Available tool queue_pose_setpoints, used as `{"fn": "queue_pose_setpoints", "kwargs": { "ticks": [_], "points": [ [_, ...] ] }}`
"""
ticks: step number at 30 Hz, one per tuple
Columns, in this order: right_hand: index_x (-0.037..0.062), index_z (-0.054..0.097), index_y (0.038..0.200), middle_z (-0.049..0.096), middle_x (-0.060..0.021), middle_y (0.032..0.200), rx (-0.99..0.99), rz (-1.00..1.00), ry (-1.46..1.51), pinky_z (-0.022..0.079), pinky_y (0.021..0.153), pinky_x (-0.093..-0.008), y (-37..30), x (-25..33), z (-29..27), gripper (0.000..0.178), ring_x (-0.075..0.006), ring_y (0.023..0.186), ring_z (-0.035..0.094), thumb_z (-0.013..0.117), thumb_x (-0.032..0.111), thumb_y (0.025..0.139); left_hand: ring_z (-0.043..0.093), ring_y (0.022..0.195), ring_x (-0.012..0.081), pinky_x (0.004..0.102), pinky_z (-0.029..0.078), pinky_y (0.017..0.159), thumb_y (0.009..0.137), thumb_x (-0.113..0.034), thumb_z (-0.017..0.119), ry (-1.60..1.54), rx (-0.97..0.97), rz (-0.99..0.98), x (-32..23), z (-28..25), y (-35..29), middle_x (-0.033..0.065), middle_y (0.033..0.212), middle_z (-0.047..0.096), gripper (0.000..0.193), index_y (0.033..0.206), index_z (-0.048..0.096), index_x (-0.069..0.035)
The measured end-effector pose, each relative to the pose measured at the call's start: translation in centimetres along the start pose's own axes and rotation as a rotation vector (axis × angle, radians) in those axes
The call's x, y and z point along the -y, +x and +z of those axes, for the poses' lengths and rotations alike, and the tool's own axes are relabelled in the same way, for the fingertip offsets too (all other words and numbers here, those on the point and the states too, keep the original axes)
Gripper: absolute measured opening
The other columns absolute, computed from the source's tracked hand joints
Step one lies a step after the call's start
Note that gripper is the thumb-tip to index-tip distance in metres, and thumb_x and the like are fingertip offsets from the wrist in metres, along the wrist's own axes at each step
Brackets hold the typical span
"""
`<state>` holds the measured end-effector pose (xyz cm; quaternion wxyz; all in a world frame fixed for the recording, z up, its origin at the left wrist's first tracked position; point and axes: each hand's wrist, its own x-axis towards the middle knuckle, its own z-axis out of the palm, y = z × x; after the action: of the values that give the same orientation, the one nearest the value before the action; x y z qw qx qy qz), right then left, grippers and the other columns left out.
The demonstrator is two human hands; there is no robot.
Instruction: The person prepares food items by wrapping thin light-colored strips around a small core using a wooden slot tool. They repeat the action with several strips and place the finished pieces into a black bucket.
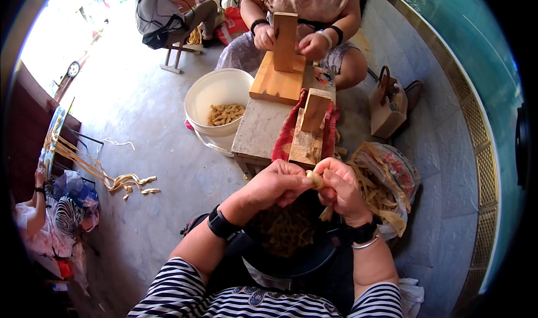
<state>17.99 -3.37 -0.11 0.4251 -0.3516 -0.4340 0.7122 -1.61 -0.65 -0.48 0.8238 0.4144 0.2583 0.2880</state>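
Observation:
Above my lap, my left hand (283,182) and my right hand (343,190) meet, each closed with thumb and fingers pinching a small pale yellowish knotted strip (315,179). A loose end of the strip seems to hang below the right fingers. Under my hands, a dark basin (288,270) holds many pale twisted pieces (283,231), partly in shadow. Just beyond my fingertips stands a wooden stand (315,111) with an upright block, its base on a red cloth (287,136).
Across the low table (249,133), a co-worker sits with both hands behind a larger wooden stand (278,82). A white bucket (193,107) of knotted pieces stands left, a plastic bag (412,178) of strips right. Beyond is a handbag (386,116). Long strips (120,180) trail at far left.

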Motion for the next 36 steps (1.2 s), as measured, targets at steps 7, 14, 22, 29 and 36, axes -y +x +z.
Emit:
{"fn": "queue_pose_setpoints", "kwargs": {
  "ticks": [7, 14, 22, 29, 36],
  "points": [
    [-0.0002, 0.063, 0.075, 0.054, 0.0062, 0.065, -0.069, -0.129, -0.476, 0.037, 0.054, -0.0199, -0.8, 1.5, -2.8, 0.013, -0.0024, 0.061, 0.045, 0.062, 0.009, 0.085, 0.043, 0.042, 0.0107, 0.0211, 0.033, 0.039, 0.091, -0.025, 0.056, 0.374, 0.036, 0.064, -1.5, -1.3, -1.0, 0.0, 0.056, 0.05, 0.032, 0.067, 0.058, -0.003],
    [-0.0006, 0.062, 0.075, 0.052, 0.0059, 0.062, -0.042, -0.082, -0.583, 0.037, 0.052, -0.0214, 0.7, 0.2, -1.8, 0.013, -0.0027, 0.059, 0.045, 0.062, 0.009, 0.084, 0.062, 0.079, 0.0342, 0.0417, 0.049, 0.071, 0.082, -0.027, 0.063, 1.351, -0.229, 0.562, -0.9, 0.8, -0.5, 0.0151, 0.084, 0.064, 0.03, 0.099, 0.06, -0.002],
    [-0.0022, 0.061, 0.073, 0.05, 0.0002, 0.056, -0.057, -0.127, -0.775, 0.037, 0.05, -0.0247, 0.0, 2.0, -1.6, 0.013, -0.004, 0.056, 0.044, 0.063, 0.008, 0.081, 0.055, 0.062, 0.0156, 0.0295, 0.045, 0.06, 0.094, -0.02, 0.048, 0.914, 0.263, -0.03, -2.3, -1.9, 0.6, 0.0058, 0.066, 0.054, 0.02, 0.087, 0.055, -0.003],
    [0.0017, 0.058, 0.079, 0.058, -0.019, 0.069, -0.382, -0.527, -1.054, 0.046, 0.056, -0.0357, 5.7, 0.6, -2.9, 0.008, -0.0346, 0.065, 0.06, 0.057, 0.008, 0.084, 0.062, 0.07, 0.0315, 0.0384, 0.048, 0.063, 0.083, -0.022, 0.061, 1.276, -0.529, 0.367, -1.1, -2.9, 4.7, 0.0139, 0.072, 0.062, 0.015, 0.092, 0.063, -0.01],
    [0.0027, 0.058, 0.078, 0.059, -0.0185, 0.07, -0.484, -0.551, -1.02, 0.047, 0.056, -0.0365, 7.1, -0.5, -2.7, 0.007, -0.0357, 0.065, 0.06, 0.058, 0.007, 0.083, 0.062, 0.071, 0.0331, 0.0393, 0.049, 0.064, 0.082, -0.025, 0.063, 1.218, -0.674, 0.325, -0.6, -3.5, 5.8, 0.0136, 0.072, 0.063, 0.016, 0.092, 0.064, -0.012]
  ]
}}
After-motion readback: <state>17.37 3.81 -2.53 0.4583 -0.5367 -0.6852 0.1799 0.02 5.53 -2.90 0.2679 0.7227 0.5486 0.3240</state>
